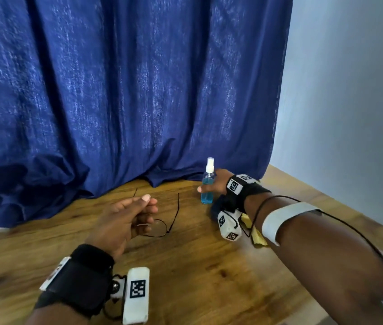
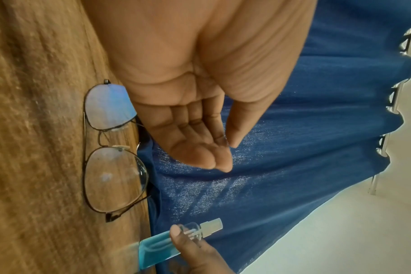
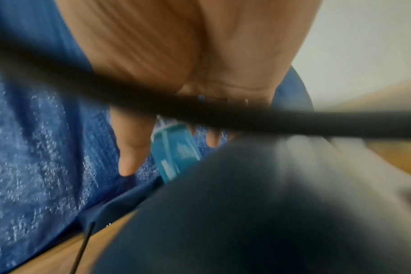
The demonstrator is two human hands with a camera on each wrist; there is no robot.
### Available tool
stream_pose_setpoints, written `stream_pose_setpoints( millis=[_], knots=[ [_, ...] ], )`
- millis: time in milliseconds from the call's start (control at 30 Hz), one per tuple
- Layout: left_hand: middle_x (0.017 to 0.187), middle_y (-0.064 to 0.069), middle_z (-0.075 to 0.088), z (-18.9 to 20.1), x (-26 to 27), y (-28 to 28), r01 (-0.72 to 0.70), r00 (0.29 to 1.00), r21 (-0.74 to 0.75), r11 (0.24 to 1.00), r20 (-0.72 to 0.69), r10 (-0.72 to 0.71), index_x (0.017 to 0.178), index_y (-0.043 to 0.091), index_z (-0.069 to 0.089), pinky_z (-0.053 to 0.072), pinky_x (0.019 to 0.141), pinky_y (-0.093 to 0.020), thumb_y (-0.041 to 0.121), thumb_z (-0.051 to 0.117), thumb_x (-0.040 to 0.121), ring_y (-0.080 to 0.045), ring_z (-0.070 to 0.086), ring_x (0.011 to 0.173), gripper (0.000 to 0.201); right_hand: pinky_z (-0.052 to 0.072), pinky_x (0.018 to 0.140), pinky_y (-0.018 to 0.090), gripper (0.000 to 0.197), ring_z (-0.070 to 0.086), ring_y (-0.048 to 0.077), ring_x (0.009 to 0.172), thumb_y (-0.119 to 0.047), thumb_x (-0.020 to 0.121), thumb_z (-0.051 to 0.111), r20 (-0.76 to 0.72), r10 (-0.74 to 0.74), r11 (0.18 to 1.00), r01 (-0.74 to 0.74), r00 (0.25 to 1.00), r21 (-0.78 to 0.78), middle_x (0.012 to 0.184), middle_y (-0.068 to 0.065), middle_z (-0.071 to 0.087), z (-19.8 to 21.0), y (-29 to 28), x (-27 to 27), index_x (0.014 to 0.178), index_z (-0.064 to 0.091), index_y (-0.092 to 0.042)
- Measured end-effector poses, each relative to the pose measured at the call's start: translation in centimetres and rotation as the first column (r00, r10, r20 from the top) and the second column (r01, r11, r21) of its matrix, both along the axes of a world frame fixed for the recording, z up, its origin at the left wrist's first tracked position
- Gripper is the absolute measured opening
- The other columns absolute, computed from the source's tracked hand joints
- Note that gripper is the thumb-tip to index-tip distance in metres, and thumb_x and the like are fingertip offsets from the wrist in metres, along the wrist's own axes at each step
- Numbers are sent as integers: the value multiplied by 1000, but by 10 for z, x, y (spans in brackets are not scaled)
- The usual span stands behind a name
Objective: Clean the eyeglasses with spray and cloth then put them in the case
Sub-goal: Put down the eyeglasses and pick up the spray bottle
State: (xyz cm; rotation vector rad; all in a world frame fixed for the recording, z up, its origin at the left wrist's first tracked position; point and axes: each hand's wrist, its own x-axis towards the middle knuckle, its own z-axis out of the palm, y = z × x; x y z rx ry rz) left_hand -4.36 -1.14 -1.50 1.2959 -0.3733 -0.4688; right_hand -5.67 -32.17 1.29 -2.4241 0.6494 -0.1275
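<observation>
Thin black-framed eyeglasses [image 1: 162, 227] [image 2: 115, 178] lie on the wooden table [image 1: 209, 282] with their temples unfolded. My left hand [image 1: 148, 205] [image 2: 223, 153] hovers just above them, fingers relaxed, holding nothing. A small clear spray bottle [image 1: 206, 195] [image 2: 157, 250] [image 3: 176, 148] with blue liquid and a white nozzle stands upright at the back of the table. My right hand [image 1: 217, 184] curls round it, thumb [image 2: 176, 231] on the near side and fingers behind. A dark blue case [image 1: 218, 206] lies under my right wrist. A yellow cloth [image 1: 259, 239] peeks out beneath my right forearm.
A blue curtain [image 1: 138, 90] hangs behind the table and bunches on its back edge, close to the bottle. A pale wall [image 1: 350, 113] stands on the right. Bare wood [image 1: 197, 301] stretches toward the near edge.
</observation>
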Motion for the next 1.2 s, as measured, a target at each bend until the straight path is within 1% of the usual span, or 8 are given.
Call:
stream_pose_setpoints(
  millis=[133, 267, 333, 500, 733, 1000, 1133, 1200],
  knots=[
    [82, -4, 75, 3, 4, 5, -90, 996, -107, 990, 4, 91, 101, 7, 77, 55, 59, -27, 27, 62, 98, -10, 65, 64, 25, 53, 72, 30, 36, 68, 23, 88, -48, 80, 82, 147, 12, 992, 7, 989, -128, 89, -1, 68, 2, 18, 7, 90, 65, -19],
    [78, -1, 73, 9, 5, 9, -169, 985, -222, 960, -19, 169, 106, 5, 75, 53, 61, -27, 27, 59, 101, -8, 64, 62, 28, 57, 61, 42, 26, 66, 30, 61, -38, 88, 75, 518, -62, 845, -231, 853, 482, 78, 6, 61, 11, 57, -5, 93, 60, -17],
    [88, -3, 75, 15, 2, 10, -178, 981, -274, 945, 20, 191, 110, 8, 75, 55, 63, -27, 28, 60, 98, -9, 66, 68, 28, 51, 47, 34, 23, 54, 24, 45, -30, 91, 73, 494, 36, 646, -397, 869, 652, 72, 8, 56, 12, 80, -14, 100, 59, -16],
    [128, 0, 75, 24, -8, 10, -143, 949, -246, 959, 241, 203, 137, 22, 62, 58, 92, -41, 35, 59, 94, -23, 72, 112, 45, 45, 41, 26, 23, 50, 20, 41, -37, 82, 78, 408, 501, 533, -644, 763, 549, 67, 5, 58, 5, 128, -22, 97, 67, -23],
    [121, -8, 77, 22, -2, 15, -177, 917, -165, 970, 331, 224, 127, 17, 69, 59, 97, -38, 24, 59, 95, -25, 75, 108, 34, 48, 43, 29, 26, 48, 20, 42, -39, 90, 73, 402, 640, 344, -712, 655, 611, 67, 6, 56, -5, 136, -20, 103, 63, -19],
    [98, -11, 82, 27, 0, 15, -291, 883, -305, 907, 279, 377, 103, 11, 75, 63, 85, -29, 22, 68, 83, -19, 78, 94, 24, 42, 40, 27, 23, 44, 23, 41, -32, 95, 69, 452, 669, 438, -804, 590, 401, 63, 10, 56, -2, 130, -28, 105, 62, -13],
    [82, 9, 77, 48, 35, 91, -556, 758, -545, 628, -22, 652, 93, 21, 72, 59, 77, -18, 23, 59, 102, -1, 73, 78, 16, 43, 42, 28, 23, 45, 25, 43, -37, 90, 71, 467, 625, 503, -780, 625, 371, 63, 14, 58, -1, 118, -31, 100, 63, -18],
    [90, 14, 78, 45, 43, 118, -655, 668, -424, 626, 64, 742, 101, 23, 71, 58, 85, -18, 27, 58, 104, 2, 72, 88, 13, 46, 44, 31, 18, 47, 25, 45, -41, 87, 72, 497, 565, 544, -750, 659, 376, 64, 9, 58, 1, 112, -28, 92, 64, -25]
  ],
)
